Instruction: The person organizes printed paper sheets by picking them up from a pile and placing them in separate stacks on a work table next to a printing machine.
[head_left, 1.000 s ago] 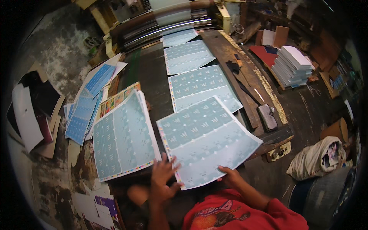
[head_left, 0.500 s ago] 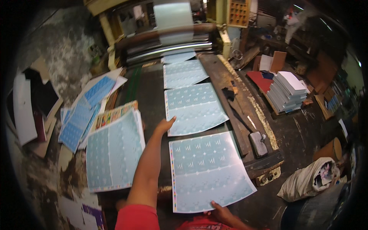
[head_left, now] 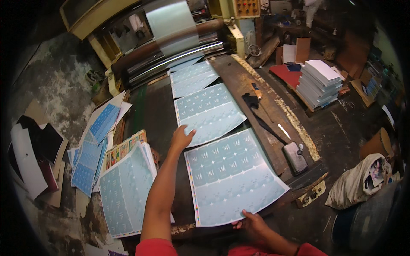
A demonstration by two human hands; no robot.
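Several pale blue-green printed sheets lie in a line down the dark machine bed. My right hand (head_left: 255,225) grips the near edge of the closest printed sheet (head_left: 232,181), its thumb on top and its fingers partly hidden below. My left hand (head_left: 183,136) is at the near left corner of the second printed sheet (head_left: 209,113), fingers bent over the edge and closed on it. Farther back, a third sheet (head_left: 194,79) lies partly beneath the roller (head_left: 175,64). Left of my left forearm is a stack of similar sheets (head_left: 128,192).
A clear sheet (head_left: 173,25) hangs over the rollers. On the bed's right side lie a dark strap and a grey block (head_left: 294,158). A tall paper stack (head_left: 318,83) stands at right, with a stuffed sack (head_left: 356,181) nearer. Blue printed sheets (head_left: 89,158) and boards lie at left.
The view has swung, so the machine appears farther left and tilted. My left hand remains at the second sheet's corner, and my right hand still holds the nearest sheet's edge.
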